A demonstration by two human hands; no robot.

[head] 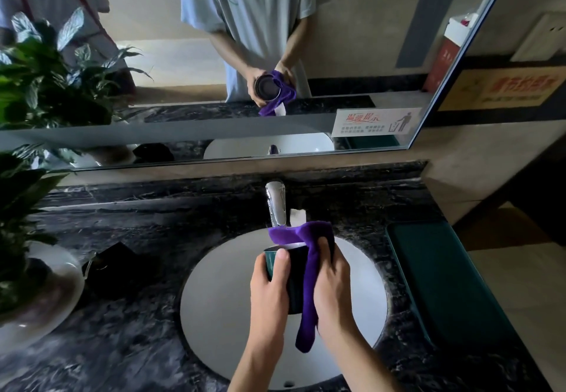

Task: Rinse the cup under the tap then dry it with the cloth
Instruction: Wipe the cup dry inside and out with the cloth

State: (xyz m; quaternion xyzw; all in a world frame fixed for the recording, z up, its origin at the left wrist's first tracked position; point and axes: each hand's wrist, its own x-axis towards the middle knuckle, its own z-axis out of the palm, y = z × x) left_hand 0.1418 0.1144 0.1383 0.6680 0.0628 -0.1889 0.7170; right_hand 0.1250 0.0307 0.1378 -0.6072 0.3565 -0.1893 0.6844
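The left hand (269,284) was wrapped around the dark green cup (291,269), thumb up near its rim, holding it above the white basin (220,315) just near of the chrome tap (276,204). The right hand (332,284) pressed the purple cloth (309,284) against the cup's right side, the cloth draped over the far rim and hanging down below the cup. Both hands were closed on the cup together.

Dark marble counter (128,345), white plant bowl (46,309), green tray (441,281), inset basin (220,315)
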